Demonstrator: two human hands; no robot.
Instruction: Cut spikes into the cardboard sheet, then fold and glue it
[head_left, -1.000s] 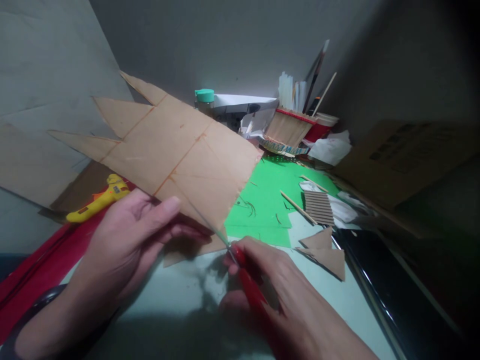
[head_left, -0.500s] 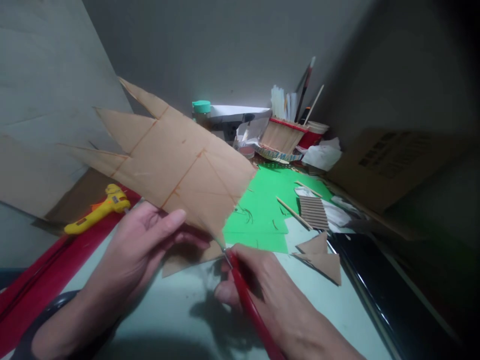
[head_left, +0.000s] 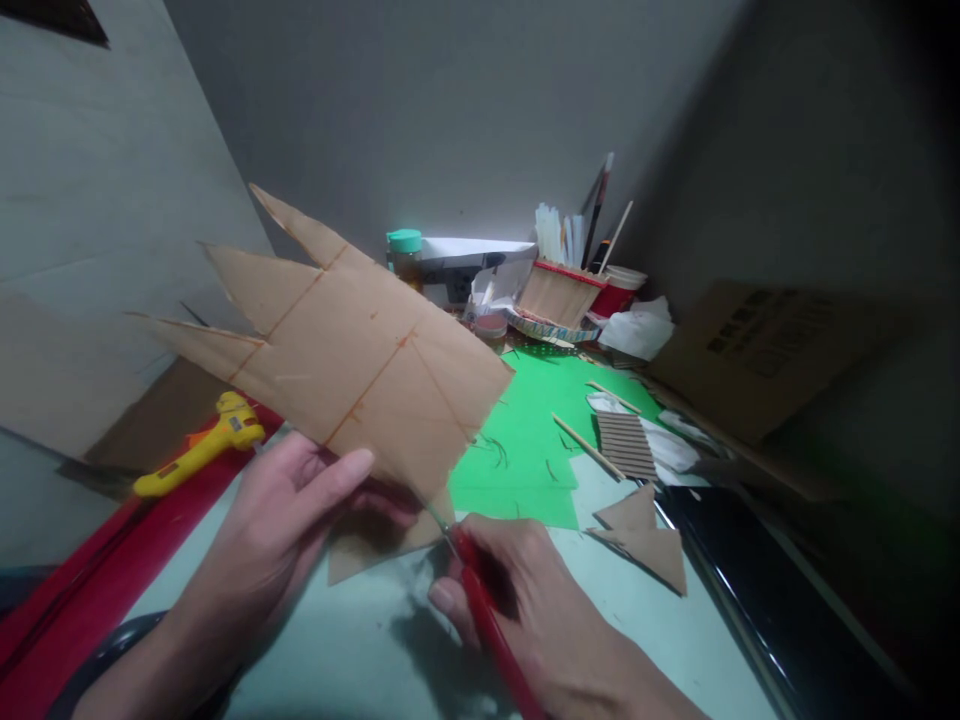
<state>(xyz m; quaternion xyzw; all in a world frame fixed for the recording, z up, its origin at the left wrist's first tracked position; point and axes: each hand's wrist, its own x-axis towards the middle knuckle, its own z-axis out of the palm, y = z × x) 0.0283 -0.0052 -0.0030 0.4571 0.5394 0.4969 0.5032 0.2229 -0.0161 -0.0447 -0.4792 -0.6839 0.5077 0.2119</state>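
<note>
A brown cardboard piece [head_left: 360,350] with pointed spikes at its left end and orange pencil-like lines is held tilted above the table. My left hand [head_left: 300,510] grips its lower edge, thumb on top and fingers underneath. My right hand [head_left: 517,590] is closed round red-handled scissors [head_left: 480,600]. Their blades meet the near corner of the cardboard, and part of the blades is hidden by it. Below, another cardboard flap [head_left: 375,545] shows; whether it is joined to the held piece I cannot tell. Two cut cardboard triangles [head_left: 649,555] lie to the right.
A yellow glue gun [head_left: 202,450] rests on red material at the left. Green sheets [head_left: 547,430] bear scraps and thin sticks. At the back stand a stick-built holder [head_left: 559,295] and a teal-lidded jar [head_left: 405,245]. A black glossy object [head_left: 772,590] lies right, near a cardboard box [head_left: 780,350].
The whole view has shifted slightly, so most things sit lower in the picture. Both hands keep their hold, and the scissors stay at the same cardboard corner.
</note>
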